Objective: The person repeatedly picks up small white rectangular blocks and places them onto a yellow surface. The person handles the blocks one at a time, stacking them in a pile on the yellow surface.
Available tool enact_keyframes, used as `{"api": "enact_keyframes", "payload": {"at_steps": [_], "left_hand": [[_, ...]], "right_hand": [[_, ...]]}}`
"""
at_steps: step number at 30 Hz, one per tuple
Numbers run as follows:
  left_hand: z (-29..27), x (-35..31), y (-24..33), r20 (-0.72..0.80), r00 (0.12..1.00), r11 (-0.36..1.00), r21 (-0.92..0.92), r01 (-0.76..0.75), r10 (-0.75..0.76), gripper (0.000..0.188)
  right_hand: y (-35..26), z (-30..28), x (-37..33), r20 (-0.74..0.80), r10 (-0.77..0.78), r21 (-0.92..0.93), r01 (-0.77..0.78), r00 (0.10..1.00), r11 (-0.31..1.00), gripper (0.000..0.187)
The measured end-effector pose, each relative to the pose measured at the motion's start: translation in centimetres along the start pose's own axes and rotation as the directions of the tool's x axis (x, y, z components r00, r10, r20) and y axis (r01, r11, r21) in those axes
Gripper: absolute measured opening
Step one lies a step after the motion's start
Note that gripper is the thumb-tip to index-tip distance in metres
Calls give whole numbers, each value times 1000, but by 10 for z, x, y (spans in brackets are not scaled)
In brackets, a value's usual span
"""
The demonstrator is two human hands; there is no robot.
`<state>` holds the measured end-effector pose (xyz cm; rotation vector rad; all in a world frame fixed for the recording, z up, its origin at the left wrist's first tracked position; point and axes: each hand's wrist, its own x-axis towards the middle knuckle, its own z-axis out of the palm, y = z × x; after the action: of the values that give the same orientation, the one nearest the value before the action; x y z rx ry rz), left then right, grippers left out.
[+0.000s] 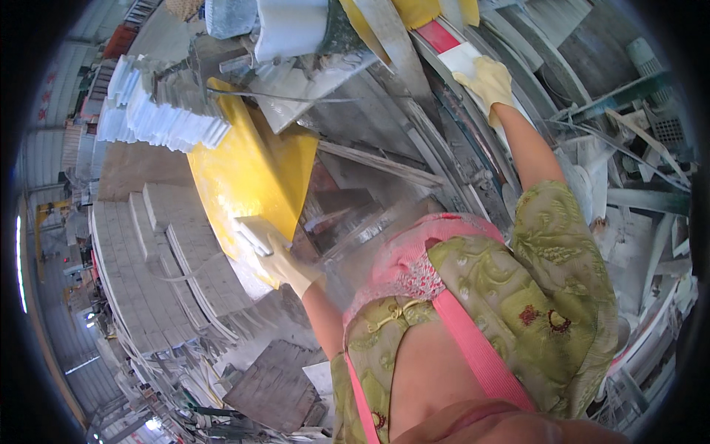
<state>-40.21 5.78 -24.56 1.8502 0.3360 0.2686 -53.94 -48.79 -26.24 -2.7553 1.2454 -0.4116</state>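
As your gloved right hand [487, 80] reaches out beyond the yellow sheet [255, 159], off to its right, its fingers are laid on a white piece [460, 58] on the long track [473, 122]! Pressed flat or pinched at the edge? Can't tell you; the glove covers that contact. Down at the near end of the yellow sheet, your gloved left hand [285, 265] looks closed around a few pale pieces [254, 235], though the far side of that grip is hidden.

So where do you stand? Mid-job, I'd judge, feeding pieces along one at a time. One is at the track, and a red strip [438, 35] shows just past it, farther from the yellow sheet. The handful over the sheet looks like work left to do, not yet on the track.

And look at that tall white stack [155, 111] at the sheet's far left edge! Finished or waiting? Nothing shows which, so no final tally from me. Left of the yellow sheet, grey slabs [148, 259] sit piled, with neither hand on them.
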Motion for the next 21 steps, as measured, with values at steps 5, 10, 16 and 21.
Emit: {"api": "enact_keyframes", "payload": {"at_steps": [5, 10, 16, 21], "left_hand": [[6, 24, -24, -17, 993, 972, -204, -118, 117, 70], [0, 30, -27, -88, 973, 942, 285, -180, 212, 87], [22, 22, -16, -180, 955, 966, 147, -211, 236, 76], [33, 30, -19, -163, 978, 933, -314, -174, 128, 69]], "right_hand": [[28, -2, -36, 105, -52, 30, 49, 993, 998, 80], [109, -19, -99, 184, -146, 628, -2, 972, 778, 60], [163, -64, -190, 302, -511, 363, 398, 805, 842, 85], [111, -60, -211, 226, -341, -146, 378, 912, 914, 81]]}}
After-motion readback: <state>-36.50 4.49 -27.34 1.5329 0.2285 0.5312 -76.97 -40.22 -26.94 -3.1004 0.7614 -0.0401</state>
